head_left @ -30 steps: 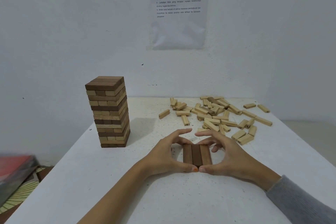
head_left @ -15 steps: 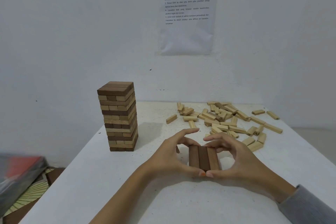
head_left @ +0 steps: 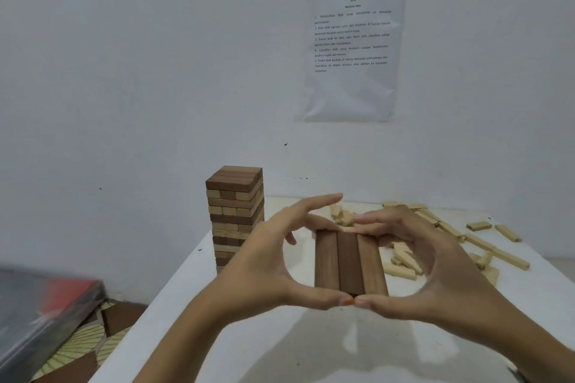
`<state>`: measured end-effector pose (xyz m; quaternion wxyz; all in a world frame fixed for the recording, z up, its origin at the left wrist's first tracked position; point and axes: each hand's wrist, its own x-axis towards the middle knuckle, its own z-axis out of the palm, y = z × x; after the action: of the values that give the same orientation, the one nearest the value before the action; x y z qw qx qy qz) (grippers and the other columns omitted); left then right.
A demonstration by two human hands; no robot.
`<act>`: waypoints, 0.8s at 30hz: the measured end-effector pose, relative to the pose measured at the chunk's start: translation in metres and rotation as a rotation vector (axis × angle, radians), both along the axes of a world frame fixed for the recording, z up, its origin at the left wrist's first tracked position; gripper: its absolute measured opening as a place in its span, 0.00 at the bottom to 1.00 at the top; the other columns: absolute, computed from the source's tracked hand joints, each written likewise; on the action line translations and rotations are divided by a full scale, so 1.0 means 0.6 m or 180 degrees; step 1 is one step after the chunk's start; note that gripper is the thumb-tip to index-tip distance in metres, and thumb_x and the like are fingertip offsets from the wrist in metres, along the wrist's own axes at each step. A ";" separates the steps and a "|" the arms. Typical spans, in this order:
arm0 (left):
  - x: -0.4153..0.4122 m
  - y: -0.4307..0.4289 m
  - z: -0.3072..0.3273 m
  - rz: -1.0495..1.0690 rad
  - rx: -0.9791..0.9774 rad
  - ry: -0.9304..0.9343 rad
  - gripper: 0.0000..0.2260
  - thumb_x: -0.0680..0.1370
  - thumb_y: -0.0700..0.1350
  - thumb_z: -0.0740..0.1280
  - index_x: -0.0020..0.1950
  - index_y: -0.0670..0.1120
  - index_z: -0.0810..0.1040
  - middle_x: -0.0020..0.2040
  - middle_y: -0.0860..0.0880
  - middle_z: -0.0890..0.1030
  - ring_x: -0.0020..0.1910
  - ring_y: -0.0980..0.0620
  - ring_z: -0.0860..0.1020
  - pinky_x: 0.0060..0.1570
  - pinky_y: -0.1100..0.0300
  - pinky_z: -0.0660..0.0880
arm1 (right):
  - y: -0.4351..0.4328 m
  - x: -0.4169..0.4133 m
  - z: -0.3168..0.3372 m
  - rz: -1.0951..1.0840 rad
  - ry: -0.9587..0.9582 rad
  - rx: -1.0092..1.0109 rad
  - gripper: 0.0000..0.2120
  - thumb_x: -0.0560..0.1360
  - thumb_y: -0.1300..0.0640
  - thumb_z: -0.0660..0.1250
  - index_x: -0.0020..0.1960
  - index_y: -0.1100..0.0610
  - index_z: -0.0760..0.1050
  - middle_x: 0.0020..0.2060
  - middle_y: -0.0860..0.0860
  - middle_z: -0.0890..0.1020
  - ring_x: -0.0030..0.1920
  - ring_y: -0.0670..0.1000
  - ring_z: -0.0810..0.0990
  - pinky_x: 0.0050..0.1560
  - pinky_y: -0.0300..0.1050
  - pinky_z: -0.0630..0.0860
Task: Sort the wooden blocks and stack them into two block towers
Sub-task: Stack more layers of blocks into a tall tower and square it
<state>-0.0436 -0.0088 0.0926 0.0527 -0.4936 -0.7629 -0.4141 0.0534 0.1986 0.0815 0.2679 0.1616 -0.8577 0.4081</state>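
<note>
Three dark brown blocks [head_left: 350, 263] lie side by side as one flat row, lifted above the white table [head_left: 193, 295]. My left hand [head_left: 267, 261] and my right hand [head_left: 435, 267] pinch the row between them, thumbs at its near end and fingers at its far end. A block tower [head_left: 235, 214] of mixed dark and light layers stands at the table's left edge, just left of my left hand. Several loose light blocks [head_left: 485, 246] lie scattered on the right, partly hidden behind my right hand.
A printed sheet [head_left: 351, 50] hangs on the white wall behind the table. Off the table's left edge, lower down, lie a blurred grey and red object [head_left: 40, 314] and a patterned floor mat [head_left: 81, 348].
Both hands have lifted the row of three dark blocks off the table toward the camera. The view has shifted, so the tower now sits close beside my left hand.
</note>
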 end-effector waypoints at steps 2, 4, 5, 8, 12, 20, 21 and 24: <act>-0.004 -0.019 0.027 0.0051 0.0060 0.0104 0.42 0.62 0.51 0.81 0.71 0.62 0.64 0.56 0.61 0.80 0.59 0.58 0.75 0.55 0.65 0.69 | -0.015 -0.011 0.025 0.0082 0.0091 0.0015 0.35 0.58 0.44 0.82 0.62 0.38 0.73 0.57 0.40 0.80 0.61 0.47 0.78 0.60 0.45 0.74; -0.012 -0.038 0.052 0.0110 0.0109 0.0206 0.42 0.62 0.51 0.81 0.71 0.62 0.64 0.56 0.61 0.80 0.60 0.57 0.75 0.57 0.59 0.71 | -0.030 -0.029 0.049 0.0194 0.0118 -0.0006 0.35 0.59 0.47 0.83 0.63 0.40 0.73 0.56 0.42 0.81 0.60 0.48 0.79 0.61 0.47 0.75; -0.019 -0.047 0.063 0.0141 0.0113 0.0268 0.42 0.62 0.52 0.81 0.71 0.62 0.64 0.56 0.61 0.80 0.61 0.55 0.74 0.58 0.57 0.71 | -0.037 -0.039 0.059 0.0250 0.0131 -0.0016 0.35 0.59 0.48 0.83 0.63 0.41 0.73 0.55 0.43 0.82 0.60 0.49 0.79 0.61 0.48 0.75; -0.045 -0.071 0.089 0.0194 0.0102 0.0438 0.41 0.62 0.57 0.79 0.71 0.62 0.64 0.56 0.61 0.80 0.60 0.53 0.76 0.56 0.62 0.72 | -0.058 -0.075 0.081 0.0369 0.0189 -0.0072 0.35 0.60 0.52 0.83 0.64 0.46 0.73 0.52 0.45 0.83 0.58 0.50 0.80 0.61 0.48 0.75; -0.090 -0.101 0.113 0.0251 0.0053 0.0472 0.40 0.62 0.59 0.77 0.71 0.60 0.65 0.56 0.59 0.81 0.61 0.54 0.76 0.51 0.63 0.71 | -0.088 -0.123 0.100 0.0393 0.0202 -0.0103 0.34 0.60 0.53 0.83 0.63 0.47 0.73 0.49 0.43 0.83 0.56 0.46 0.80 0.60 0.43 0.75; -0.186 -0.136 0.137 0.0239 -0.0168 0.0257 0.39 0.61 0.56 0.77 0.70 0.56 0.67 0.57 0.56 0.81 0.62 0.52 0.76 0.50 0.68 0.71 | -0.130 -0.215 0.109 0.0238 0.0190 -0.0084 0.34 0.60 0.48 0.82 0.62 0.44 0.72 0.49 0.42 0.83 0.54 0.41 0.79 0.57 0.36 0.74; -0.197 -0.138 0.138 0.0242 -0.0191 0.0191 0.40 0.61 0.56 0.77 0.70 0.56 0.67 0.57 0.56 0.81 0.62 0.52 0.76 0.50 0.68 0.71 | -0.133 -0.224 0.109 0.0199 0.0183 -0.0087 0.34 0.60 0.48 0.82 0.62 0.44 0.72 0.49 0.42 0.83 0.53 0.41 0.79 0.57 0.34 0.74; -0.227 -0.137 0.140 0.0217 -0.0269 -0.0005 0.41 0.60 0.58 0.78 0.71 0.56 0.66 0.57 0.55 0.81 0.62 0.52 0.76 0.51 0.67 0.72 | -0.140 -0.249 0.106 0.0092 0.0080 -0.0187 0.34 0.60 0.47 0.82 0.62 0.45 0.72 0.50 0.44 0.83 0.54 0.41 0.78 0.55 0.32 0.73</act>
<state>-0.1797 -0.0910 0.1768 0.0452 -0.4688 -0.7962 -0.3799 -0.0958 0.1145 0.1449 0.2774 0.1711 -0.8394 0.4349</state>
